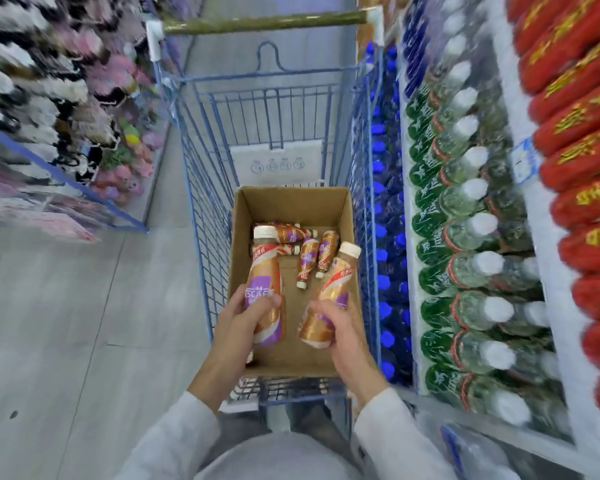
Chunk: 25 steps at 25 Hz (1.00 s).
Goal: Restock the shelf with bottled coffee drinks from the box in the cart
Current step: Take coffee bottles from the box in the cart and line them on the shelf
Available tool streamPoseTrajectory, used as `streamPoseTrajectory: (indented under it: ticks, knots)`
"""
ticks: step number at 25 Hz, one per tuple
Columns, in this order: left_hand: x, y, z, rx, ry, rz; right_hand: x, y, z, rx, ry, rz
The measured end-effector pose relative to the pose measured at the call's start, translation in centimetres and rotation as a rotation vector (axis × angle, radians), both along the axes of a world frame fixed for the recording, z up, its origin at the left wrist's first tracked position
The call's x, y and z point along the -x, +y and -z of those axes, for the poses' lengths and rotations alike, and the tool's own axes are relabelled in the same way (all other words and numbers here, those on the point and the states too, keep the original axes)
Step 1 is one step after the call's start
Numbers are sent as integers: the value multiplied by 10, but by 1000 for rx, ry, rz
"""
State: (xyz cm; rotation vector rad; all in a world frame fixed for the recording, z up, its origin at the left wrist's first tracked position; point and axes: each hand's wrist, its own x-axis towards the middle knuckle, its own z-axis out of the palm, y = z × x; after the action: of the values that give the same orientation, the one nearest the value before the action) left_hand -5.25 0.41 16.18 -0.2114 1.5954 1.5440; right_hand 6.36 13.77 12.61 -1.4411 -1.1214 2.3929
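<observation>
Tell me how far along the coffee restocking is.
Done: the brown cardboard box in the blue wire cart shows mostly bare floor, so much has probably gone. In hand: left hand grips one gold-and-purple white-capped bottle; right hand grips another. Remaining: several bottles lie in the box; no coffee shelf is visible.

Left hand (246, 318) and right hand (340, 332) (arms extended) each grip a bottle (262, 268).

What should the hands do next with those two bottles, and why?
Probably carry both right, to the shelf. The left hand grips the left bottle, the right hand the right bottle, both over the box; the shelf stands beside the cart.
</observation>
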Motion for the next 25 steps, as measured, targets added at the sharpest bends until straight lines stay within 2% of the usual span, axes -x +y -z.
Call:
streamPoseTrajectory:
  ticks: [3, 8, 13, 20, 25]
  knots:
    - [-3, 4, -30, -93, 69, 92, -10, 5, -24, -128, 51, -14]
    - [-9, 1, -68, -239, 159, 274, -33, -21, -67, -238, 133, 180]
    - [-34, -3, -91, -313, 172, 475, -91, -71, -118, -394, 56, 320]
    - [-142, -6, -132, -444, 72, 857, -203, -146, -183, -532, 60, 643]
    - [-243, -5, -165, -517, 9, 1131, -297, -192, -210, -640, -70, 897]
